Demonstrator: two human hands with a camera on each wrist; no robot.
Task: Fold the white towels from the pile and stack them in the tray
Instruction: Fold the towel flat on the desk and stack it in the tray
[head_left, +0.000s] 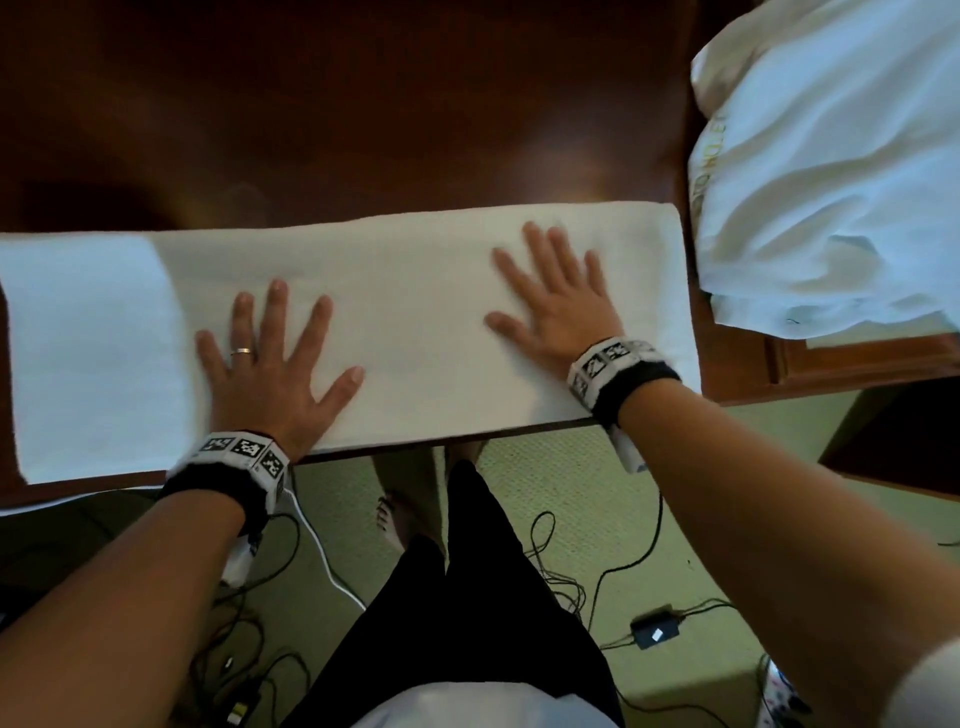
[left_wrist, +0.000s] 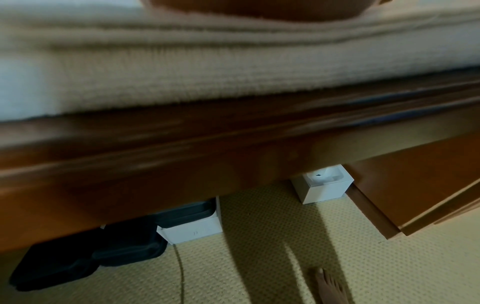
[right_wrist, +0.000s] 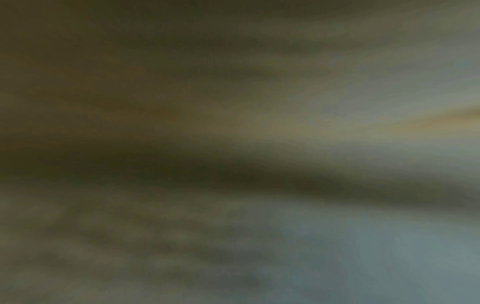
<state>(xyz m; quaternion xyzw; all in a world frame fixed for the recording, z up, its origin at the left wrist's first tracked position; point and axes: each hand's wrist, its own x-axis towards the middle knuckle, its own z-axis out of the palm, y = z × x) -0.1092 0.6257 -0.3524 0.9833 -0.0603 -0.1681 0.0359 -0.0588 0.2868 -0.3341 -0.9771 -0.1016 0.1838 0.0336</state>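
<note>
Head view: folded towel (head_left: 415, 312) lies along the table's (head_left: 363, 130) near edge, left hand (head_left: 270, 364) and right hand (head_left: 556, 306) both pressing flat on it, fingers spread wide.

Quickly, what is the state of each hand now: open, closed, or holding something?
Left hand: open, fingers spread flat on the folded white towel.
Right hand: open, fingers spread flat on the same towel.
</note>
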